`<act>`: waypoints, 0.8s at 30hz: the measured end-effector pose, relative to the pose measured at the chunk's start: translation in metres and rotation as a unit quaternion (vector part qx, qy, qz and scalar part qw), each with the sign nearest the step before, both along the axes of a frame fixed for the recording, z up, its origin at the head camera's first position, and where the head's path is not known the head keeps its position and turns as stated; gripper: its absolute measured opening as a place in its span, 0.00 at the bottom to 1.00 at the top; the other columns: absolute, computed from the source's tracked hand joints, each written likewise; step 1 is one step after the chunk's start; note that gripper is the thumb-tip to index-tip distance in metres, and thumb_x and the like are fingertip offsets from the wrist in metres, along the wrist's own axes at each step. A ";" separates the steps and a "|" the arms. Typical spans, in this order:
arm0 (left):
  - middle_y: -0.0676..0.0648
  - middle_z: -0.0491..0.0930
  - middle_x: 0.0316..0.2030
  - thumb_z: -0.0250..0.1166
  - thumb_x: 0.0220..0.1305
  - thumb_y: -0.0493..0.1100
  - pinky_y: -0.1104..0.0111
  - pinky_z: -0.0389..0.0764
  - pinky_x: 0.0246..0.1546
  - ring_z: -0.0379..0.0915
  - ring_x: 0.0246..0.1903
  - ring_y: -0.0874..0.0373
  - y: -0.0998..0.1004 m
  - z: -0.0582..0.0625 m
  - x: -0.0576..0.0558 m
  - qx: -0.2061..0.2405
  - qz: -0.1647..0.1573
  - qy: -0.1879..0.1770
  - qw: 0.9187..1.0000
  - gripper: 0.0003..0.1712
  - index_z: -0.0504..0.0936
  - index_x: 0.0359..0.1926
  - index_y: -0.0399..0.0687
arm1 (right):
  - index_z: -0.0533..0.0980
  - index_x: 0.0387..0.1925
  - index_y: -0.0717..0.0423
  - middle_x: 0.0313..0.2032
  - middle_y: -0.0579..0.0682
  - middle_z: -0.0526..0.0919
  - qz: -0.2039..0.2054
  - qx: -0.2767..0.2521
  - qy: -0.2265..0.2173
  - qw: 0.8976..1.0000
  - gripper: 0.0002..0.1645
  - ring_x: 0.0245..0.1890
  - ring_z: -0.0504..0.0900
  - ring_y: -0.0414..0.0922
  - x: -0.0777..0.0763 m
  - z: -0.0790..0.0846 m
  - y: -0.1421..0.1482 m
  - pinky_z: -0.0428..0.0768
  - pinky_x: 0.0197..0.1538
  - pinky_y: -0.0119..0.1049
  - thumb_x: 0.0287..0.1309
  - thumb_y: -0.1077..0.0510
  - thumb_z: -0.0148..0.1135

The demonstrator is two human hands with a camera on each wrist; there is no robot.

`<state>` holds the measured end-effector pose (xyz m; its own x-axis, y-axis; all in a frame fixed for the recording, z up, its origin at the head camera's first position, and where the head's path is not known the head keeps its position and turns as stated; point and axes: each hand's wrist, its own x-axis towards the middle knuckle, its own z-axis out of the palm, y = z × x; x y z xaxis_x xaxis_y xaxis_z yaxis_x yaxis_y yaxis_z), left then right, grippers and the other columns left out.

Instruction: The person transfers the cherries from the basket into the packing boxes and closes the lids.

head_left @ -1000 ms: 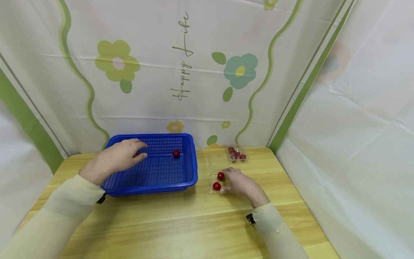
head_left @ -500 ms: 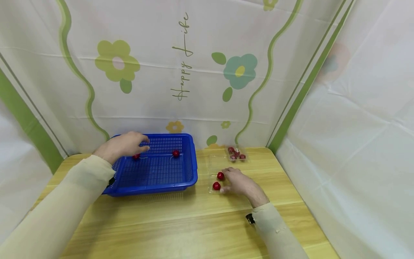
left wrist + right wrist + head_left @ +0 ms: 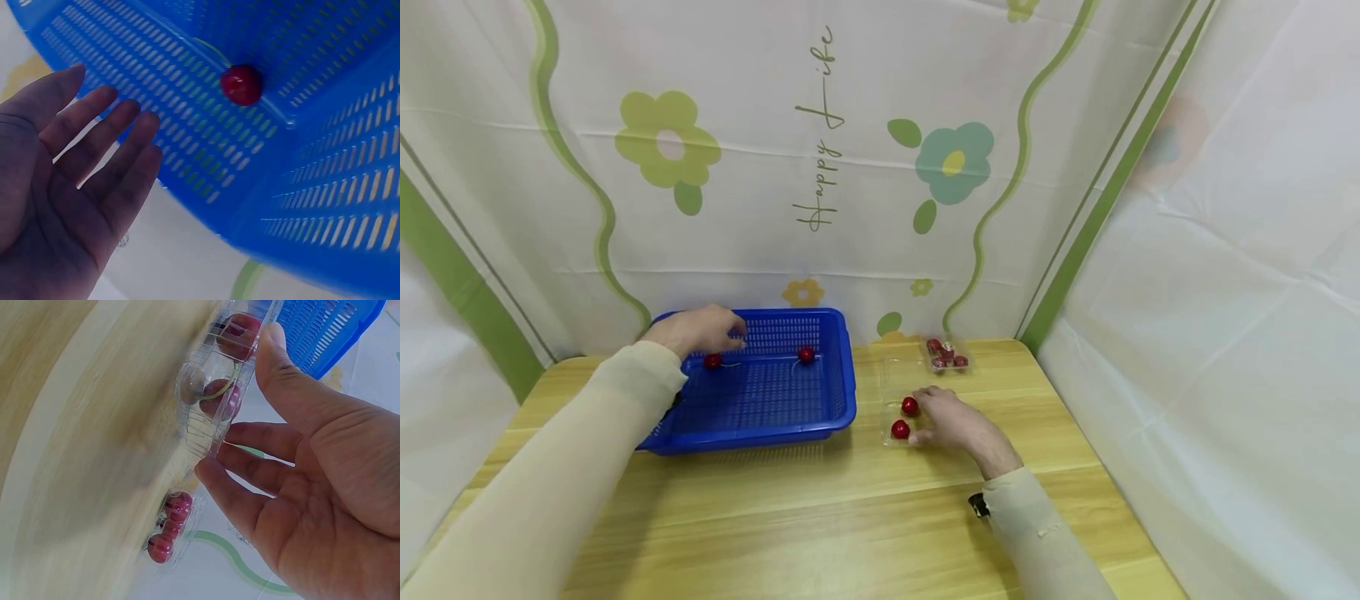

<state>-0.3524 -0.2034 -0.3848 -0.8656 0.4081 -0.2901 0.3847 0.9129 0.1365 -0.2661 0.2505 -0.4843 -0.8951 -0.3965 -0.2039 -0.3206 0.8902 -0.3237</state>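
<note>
- Bench (image 3: 820, 533), wood-grained: any round fruit spilled to the right of the blue basket could roll across this smooth top.
- Blue basket (image 3: 752, 438), slotted: the left hand (image 3: 703, 329), fingers apart and holding nothing, hangs over its left rear corner. A low sweep of that wrist could bump the rim and jolt the contents.
- Clear tray (image 3: 203, 431), just right of the basket: the right hand (image 3: 953, 423), digits parted, touches the edge without clamping on it. Thin plastic could slide or tip under an uneven push.
- Clear pack (image 3: 187, 532), farther right of the basket, beyond the tray: stray fingertips could nudge it; duller red cherries show through.
- Cherries: two (image 3: 712, 361) (image 3: 806, 354) inside the basket near its back wall, two (image 3: 910, 406) (image 3: 900, 429) in the tray. Round, deep red, glossy; slick skins could slip from a pinch.
- Stems, thin, curved, pale green, on the basket's pair: they could snag in its slots.
</note>
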 end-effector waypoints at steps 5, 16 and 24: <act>0.28 0.90 0.64 0.70 0.86 0.44 0.36 0.89 0.70 0.88 0.65 0.31 -0.008 -0.013 -0.009 -0.015 0.009 -0.017 1.000 0.23 0.88 0.69 0.32 | 0.73 0.82 0.74 0.82 0.73 0.76 0.004 0.000 0.003 1.000 0.52 0.83 0.76 0.72 -0.001 0.001 -0.001 0.76 0.88 0.65 0.71 0.47 0.85; 0.31 0.91 0.63 0.75 0.79 0.37 0.36 0.90 0.69 0.90 0.61 0.34 -0.025 -0.045 -0.035 -0.042 0.054 -0.050 0.996 0.19 0.90 0.66 0.37 | 0.72 0.82 0.75 0.82 0.74 0.75 0.006 -0.001 -0.001 1.000 0.52 0.83 0.75 0.72 0.000 0.002 -0.001 0.75 0.89 0.65 0.71 0.48 0.85; 0.39 0.92 0.59 0.83 0.74 0.42 0.38 0.91 0.67 0.89 0.61 0.39 -0.049 -0.091 -0.076 -0.064 0.047 -0.054 0.995 0.19 0.93 0.62 0.46 | 0.72 0.82 0.75 0.83 0.73 0.74 0.003 0.003 -0.003 1.000 0.52 0.84 0.74 0.72 0.000 0.002 -0.001 0.74 0.89 0.65 0.72 0.48 0.84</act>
<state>-0.4284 -0.2528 -0.4762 -0.8593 0.2796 -0.4283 0.2852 0.9570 0.0527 -0.2658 0.2497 -0.4818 -0.8911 -0.4013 -0.2120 -0.3245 0.8899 -0.3205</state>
